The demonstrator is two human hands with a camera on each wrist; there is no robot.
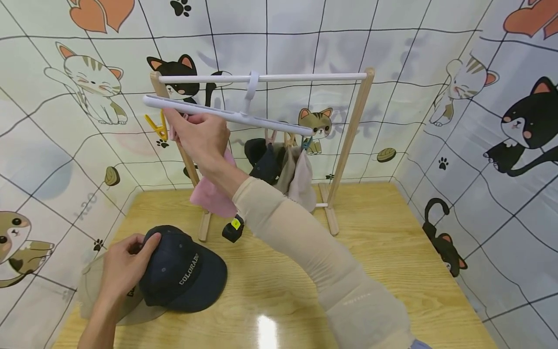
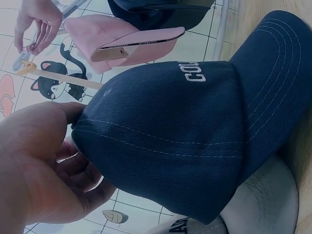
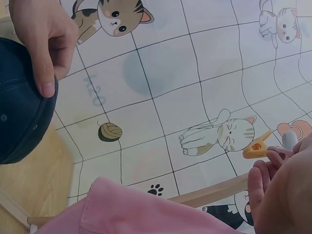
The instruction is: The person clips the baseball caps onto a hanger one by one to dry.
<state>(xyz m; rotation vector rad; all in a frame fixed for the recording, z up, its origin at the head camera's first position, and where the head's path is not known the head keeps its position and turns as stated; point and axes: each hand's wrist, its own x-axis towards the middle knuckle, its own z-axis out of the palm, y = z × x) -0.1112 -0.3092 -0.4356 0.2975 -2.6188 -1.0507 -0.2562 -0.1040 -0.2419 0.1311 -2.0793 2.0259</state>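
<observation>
My left hand [image 1: 126, 264] pinches the crown of a navy cap [image 1: 187, 274] with COLORADO on its front, fingers at the back of the crown in the left wrist view. Behind it, a beige cap [image 1: 144, 315] lies on the table, partly covered. Raised at the left end of a white hanger [image 1: 235, 116], my right hand [image 1: 202, 138] pinches a pink clothespin [image 3: 278, 152]. The hanger hooks over the rack's bar and slopes down to the right. Close to those fingers is a yellow clothespin [image 1: 156, 127]. A pink cap [image 1: 213, 194] hangs below, partly behind the right forearm.
A wooden rack with a white bar [image 1: 305, 77] stands at the back of the table [image 1: 375, 271]. From the hanger's right half, clothespins hold a dark cap [image 1: 266, 165] and a pale cap [image 1: 302, 186]. A small black box [image 1: 233, 229] shows beside the right sleeve.
</observation>
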